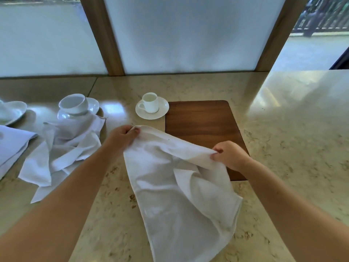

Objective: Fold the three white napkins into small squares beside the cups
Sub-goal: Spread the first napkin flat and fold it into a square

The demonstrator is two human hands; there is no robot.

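Left hand (120, 136) and right hand (227, 155) each pinch an upper corner of a white napkin (179, 186), grip clamped on cloth. Napkin hangs over the desk (292, 129), partly covering a wooden board (200, 120). Crumpled second napkin (62, 148) lies left beside a cup (74, 104); small cup (150, 102) behind.

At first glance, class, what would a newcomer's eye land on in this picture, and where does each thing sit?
First, the large white napkin stretched in the middle, its top edge pinched by the left hand and the right hand. Next, the small cup on its saucer behind it, beside the wooden board. To the left, a crumpled napkin lies against a tipped cup.
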